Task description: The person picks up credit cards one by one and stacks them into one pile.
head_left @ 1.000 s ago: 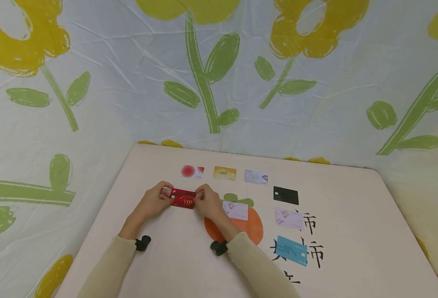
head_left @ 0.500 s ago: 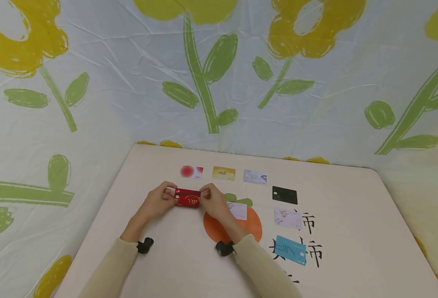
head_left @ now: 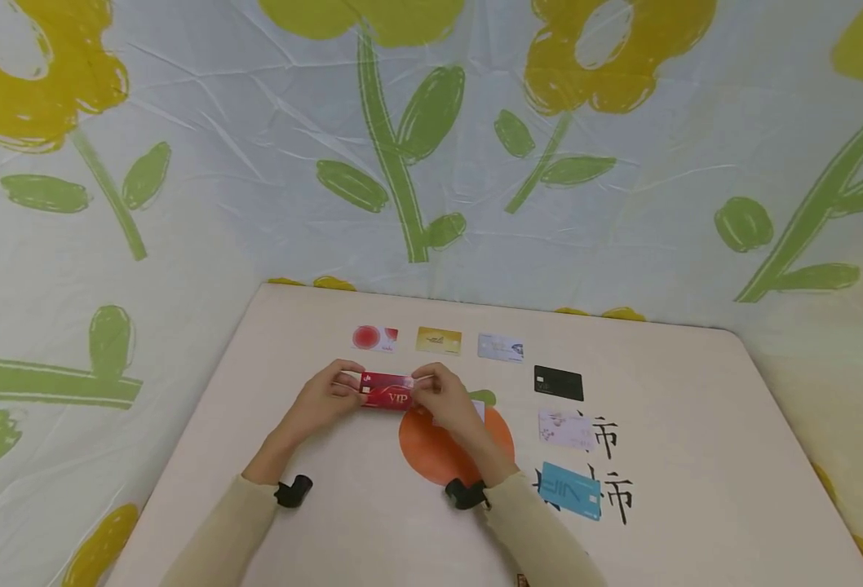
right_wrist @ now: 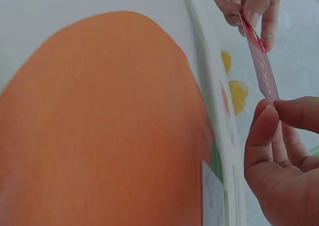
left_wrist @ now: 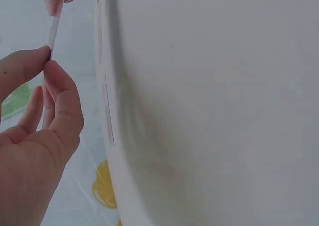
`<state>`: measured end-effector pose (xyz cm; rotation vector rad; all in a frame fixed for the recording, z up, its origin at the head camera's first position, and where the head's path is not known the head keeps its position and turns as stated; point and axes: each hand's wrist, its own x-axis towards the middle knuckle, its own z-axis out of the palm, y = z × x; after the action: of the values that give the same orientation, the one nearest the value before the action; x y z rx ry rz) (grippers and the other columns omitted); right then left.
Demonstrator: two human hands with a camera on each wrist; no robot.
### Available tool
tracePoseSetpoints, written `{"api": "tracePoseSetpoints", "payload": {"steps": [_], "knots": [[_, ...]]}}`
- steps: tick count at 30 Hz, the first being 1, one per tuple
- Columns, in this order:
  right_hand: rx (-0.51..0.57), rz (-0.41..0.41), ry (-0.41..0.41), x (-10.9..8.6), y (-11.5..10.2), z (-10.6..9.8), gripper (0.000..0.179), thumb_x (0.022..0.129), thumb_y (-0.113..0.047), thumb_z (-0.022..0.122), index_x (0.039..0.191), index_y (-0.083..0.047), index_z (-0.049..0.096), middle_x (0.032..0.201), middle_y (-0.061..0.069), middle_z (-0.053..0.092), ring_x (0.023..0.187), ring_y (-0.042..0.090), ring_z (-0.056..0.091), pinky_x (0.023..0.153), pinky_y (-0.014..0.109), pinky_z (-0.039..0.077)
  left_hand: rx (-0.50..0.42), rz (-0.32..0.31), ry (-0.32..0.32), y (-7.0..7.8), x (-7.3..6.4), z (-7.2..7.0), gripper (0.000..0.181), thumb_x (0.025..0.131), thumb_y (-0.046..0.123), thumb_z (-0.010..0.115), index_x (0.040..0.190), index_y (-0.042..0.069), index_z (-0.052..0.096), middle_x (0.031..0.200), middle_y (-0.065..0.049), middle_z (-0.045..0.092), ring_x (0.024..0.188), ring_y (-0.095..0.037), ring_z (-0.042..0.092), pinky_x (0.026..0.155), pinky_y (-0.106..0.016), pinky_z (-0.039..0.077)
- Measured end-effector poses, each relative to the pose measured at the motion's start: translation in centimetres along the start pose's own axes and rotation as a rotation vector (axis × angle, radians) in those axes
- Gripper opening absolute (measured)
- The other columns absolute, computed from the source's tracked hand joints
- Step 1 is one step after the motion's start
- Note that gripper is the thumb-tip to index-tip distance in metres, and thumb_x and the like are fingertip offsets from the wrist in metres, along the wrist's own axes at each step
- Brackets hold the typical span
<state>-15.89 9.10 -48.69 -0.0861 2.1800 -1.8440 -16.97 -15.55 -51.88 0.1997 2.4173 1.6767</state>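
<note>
A red bank card (head_left: 387, 391) with gold VIP lettering is held up between both hands, its printed face toward the head camera. My left hand (head_left: 323, 397) pinches its left end between thumb and fingers. At the opposite end, the thumb and fingers of my right hand (head_left: 452, 399) pinch it too. Both wrist views show the card nearly edge-on and apart from the table. Beneath the right hand lies a pale flowered card, mostly hidden in the head view; its edge (right_wrist: 213, 196) shows in the right wrist view.
Along the table's (head_left: 314, 522) far side lie a white card with a red circle (head_left: 374, 338), a gold card (head_left: 439, 341) and a silver-grey card (head_left: 501, 347). A black card (head_left: 559, 383), a pale pink card (head_left: 564, 429) and a blue card (head_left: 569, 491) run down the right.
Both hands have moved to the right with the red card between them. The right hand now covers most of the pale flowered card. The other cards have stayed in place.
</note>
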Motion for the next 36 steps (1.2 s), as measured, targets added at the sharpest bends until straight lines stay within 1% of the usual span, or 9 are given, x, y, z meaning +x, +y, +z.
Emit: {"api": "tracePoseSetpoints", "payload": {"steps": [2,4,6,9,13,16,22,29,36], "knots": [[0.026,0.004,0.025,0.4,1.2,-0.4,0.027,0.096,0.001,0.061,0.122,0.004,0.057,0.099,0.019,0.065,0.078,0.034,0.062,0.055,0.028,0.049,-0.036,0.009,-0.019,0.1,0.0,0.4,0.042,0.087,0.010,0.077,0.126,0.011,0.060,0.105,-0.009,0.066,0.091,-0.022,0.068,0.080,-0.033,0.056],[0.044,-0.013,0.043,0.4,2.0,-0.9,0.027,0.095,0.001,0.063,0.122,0.003,0.058,0.096,0.016,0.066,0.076,0.028,0.063,0.062,0.032,0.054,-0.070,0.024,-0.038,0.2,0.1,0.8,0.042,0.088,0.010,0.077,0.126,0.010,0.059,0.105,-0.011,0.065,0.091,-0.023,0.067,0.081,-0.032,0.056],[0.070,-0.031,0.049,0.2,2.2,-1.4,0.027,0.095,0.003,0.063,0.121,0.004,0.058,0.095,0.017,0.066,0.075,0.030,0.063,0.069,0.037,0.058,-0.107,0.037,-0.057,0.4,0.1,1.2,0.043,0.087,0.008,0.077,0.127,0.009,0.059,0.106,-0.013,0.065,0.092,-0.025,0.067,0.081,-0.031,0.056],[0.074,-0.033,0.043,-0.5,2.2,-2.3,0.026,0.095,0.001,0.063,0.121,0.003,0.058,0.097,0.016,0.065,0.079,0.034,0.063,0.076,0.044,0.058,-0.146,0.047,-0.078,0.6,0.1,1.9,0.043,0.088,0.008,0.077,0.127,0.009,0.059,0.106,-0.013,0.064,0.094,-0.026,0.066,0.081,-0.030,0.056],[0.064,-0.025,0.042,-1.3,2.3,-3.4,0.026,0.095,-0.002,0.063,0.121,0.001,0.059,0.099,0.014,0.066,0.086,0.032,0.064,0.083,0.043,0.056,-0.170,0.056,-0.105,0.9,0.0,2.8,0.042,0.089,0.011,0.076,0.127,0.011,0.059,0.107,-0.012,0.064,0.094,-0.026,0.066,0.082,-0.031,0.056],[0.071,-0.028,0.048,-1.9,2.7,-4.2,0.025,0.095,-0.002,0.063,0.120,0.001,0.059,0.100,0.015,0.066,0.087,0.030,0.064,0.083,0.040,0.057,-0.183,0.064,-0.126,1.1,-0.1,3.6,0.042,0.090,0.012,0.075,0.128,0.011,0.058,0.108,-0.013,0.064,0.095,-0.026,0.067,0.084,-0.031,0.056],[0.080,-0.023,0.075,-3.0,3.2,-5.4,0.026,0.095,0.000,0.063,0.121,0.001,0.060,0.101,0.017,0.065,0.087,0.029,0.065,0.080,0.032,0.057,-0.229,0.068,-0.150,1.9,-0.1,5.1,0.042,0.090,0.007,0.074,0.128,0.008,0.058,0.106,-0.014,0.064,0.096,-0.025,0.068,0.085,-0.032,0.056],[0.041,0.005,0.138,-3.9,3.7,-6.9,0.024,0.095,-0.002,0.064,0.119,-0.004,0.061,0.103,0.015,0.065,0.091,0.028,0.063,0.078,0.030,0.056,-0.231,0.088,-0.174,2.5,0.4,7.0,0.040,0.090,0.007,0.073,0.127,0.009,0.058,0.104,-0.010,0.065,0.094,-0.024,0.068,0.085,-0.032,0.056],[0.067,0.005,0.157,-4.4,4.0,-8.2,0.024,0.096,0.001,0.062,0.119,0.002,0.060,0.103,0.019,0.061,0.085,0.027,0.063,0.077,0.028,0.056,-0.213,0.080,-0.187,2.6,1.0,8.7,0.041,0.089,0.013,0.075,0.126,0.010,0.059,0.103,-0.009,0.064,0.092,-0.022,0.068,0.086,-0.036,0.055]]}}
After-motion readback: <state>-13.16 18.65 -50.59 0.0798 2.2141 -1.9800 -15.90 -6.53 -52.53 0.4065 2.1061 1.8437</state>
